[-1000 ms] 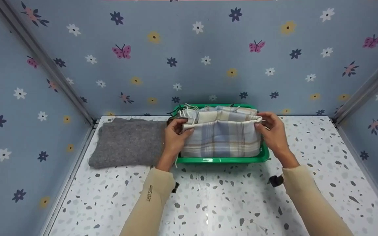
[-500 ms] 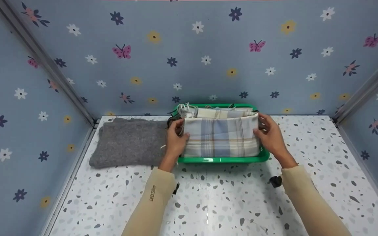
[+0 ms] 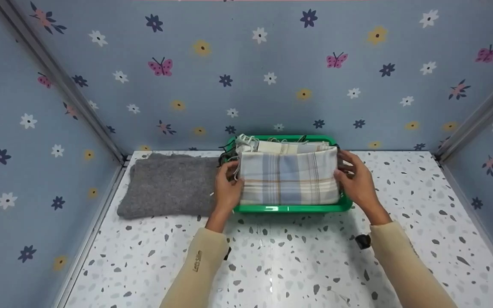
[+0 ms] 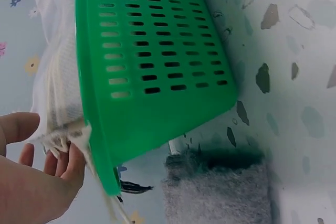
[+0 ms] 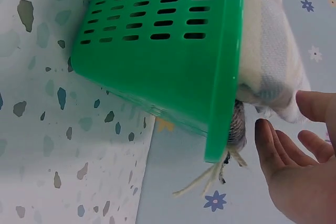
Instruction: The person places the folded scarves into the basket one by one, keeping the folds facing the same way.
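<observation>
1. Head view: a folded plaid cloth (image 3: 288, 177) stands on edge in the front of a green basket (image 3: 291, 208) that sits on the speckled tabletop (image 3: 272, 265) near the back wall. The left hand (image 3: 227, 187) lies against the cloth's left end and the right hand (image 3: 357, 179) against its right end, fingers fairly straight, bracing it between them without curling around it. More folded cloths with fringes (image 3: 268, 146) are packed behind it in the basket. A grey felt cloth (image 3: 167, 185) lies flat on the table just left of the basket
2. Left wrist view: the basket's slotted green wall (image 4: 152, 61) fills the frame; the left hand (image 4: 37, 182) is at its rim, fingers extended and touching the pale fringe (image 4: 58, 137) hanging over the edge, gripping nothing. The grey cloth (image 4: 215, 187) lies beside the basket
3. Right wrist view: the right hand (image 5: 296, 166) is spread with relaxed fingers just beside the cloth (image 5: 268, 40) bulging over the basket rim (image 5: 223, 103); loose threads dangle below
</observation>
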Motion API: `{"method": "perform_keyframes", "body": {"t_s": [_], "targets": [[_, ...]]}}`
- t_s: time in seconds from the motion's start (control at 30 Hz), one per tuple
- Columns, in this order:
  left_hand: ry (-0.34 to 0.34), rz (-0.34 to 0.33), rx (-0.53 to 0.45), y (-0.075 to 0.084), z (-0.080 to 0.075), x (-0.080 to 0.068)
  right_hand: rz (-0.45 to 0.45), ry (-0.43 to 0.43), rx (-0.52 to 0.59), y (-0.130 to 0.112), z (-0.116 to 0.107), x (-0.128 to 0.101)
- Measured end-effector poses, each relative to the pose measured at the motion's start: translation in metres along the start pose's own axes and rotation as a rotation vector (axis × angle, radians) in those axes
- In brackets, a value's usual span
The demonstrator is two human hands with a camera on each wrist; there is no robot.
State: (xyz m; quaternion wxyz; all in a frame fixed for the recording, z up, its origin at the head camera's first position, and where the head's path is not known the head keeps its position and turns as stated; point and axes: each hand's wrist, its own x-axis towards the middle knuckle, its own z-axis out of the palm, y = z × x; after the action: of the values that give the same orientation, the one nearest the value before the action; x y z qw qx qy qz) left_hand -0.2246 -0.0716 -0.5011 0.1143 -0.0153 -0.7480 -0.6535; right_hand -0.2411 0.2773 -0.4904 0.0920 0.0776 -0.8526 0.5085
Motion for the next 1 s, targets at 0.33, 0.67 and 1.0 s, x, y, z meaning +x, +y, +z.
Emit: {"method": "perform_keyframes", "body": {"t_s": [0.33, 0.67, 1.0], "targets": [[0.098, -0.038, 0.011, -0.014, -0.029, -0.009, -0.053, 0.089, 0.045, -0.004, -0.003, -0.018], [0.249, -0.091, 0.054, -0.038, -0.065, -0.018, -0.073, 0.158, 0.091, -0.011, -0.005, -0.035], [0.374, -0.202, 0.142, -0.064, -0.100, -0.026, -0.136, 0.164, 0.182, -0.016, -0.003, -0.051]]}}
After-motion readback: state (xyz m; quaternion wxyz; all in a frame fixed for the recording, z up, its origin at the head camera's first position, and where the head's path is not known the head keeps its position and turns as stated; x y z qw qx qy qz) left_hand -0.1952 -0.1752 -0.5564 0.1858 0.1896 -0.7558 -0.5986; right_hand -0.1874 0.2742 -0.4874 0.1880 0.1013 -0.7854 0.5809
